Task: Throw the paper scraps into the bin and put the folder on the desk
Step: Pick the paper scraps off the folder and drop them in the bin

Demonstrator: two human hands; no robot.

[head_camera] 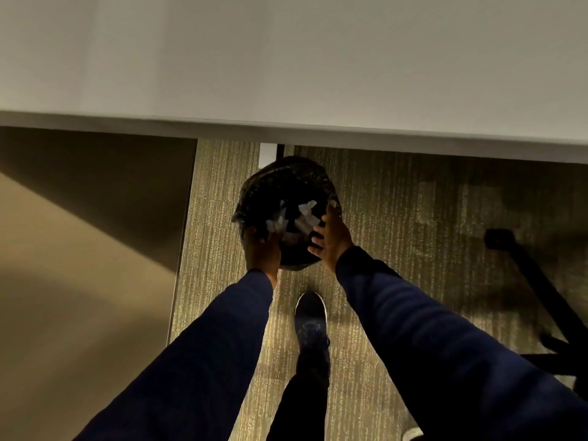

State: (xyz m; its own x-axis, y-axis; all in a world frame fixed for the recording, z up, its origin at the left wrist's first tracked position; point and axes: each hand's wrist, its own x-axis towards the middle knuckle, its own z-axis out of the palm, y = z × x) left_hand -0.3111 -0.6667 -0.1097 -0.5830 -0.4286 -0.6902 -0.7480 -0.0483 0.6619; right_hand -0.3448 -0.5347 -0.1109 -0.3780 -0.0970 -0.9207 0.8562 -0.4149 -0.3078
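Observation:
A round bin [254, 198] with a black liner stands on the carpet just under the desk's front edge. White paper scraps [305, 219] lie inside it. My left hand [262, 253] reaches over the bin's near rim with its fingers pointing down into it, beside some scraps; the fingertips are hidden. My right hand [332, 240] is at the bin's right rim, fingers spread apart over the opening. The white desk [286, 65] fills the upper part of the view. No folder is in view.
A tan panel [79, 249] stands to the left of the carpet strip. A black chair base [534, 281] reaches in from the right. My dark shoe [310, 323] is planted just behind the bin.

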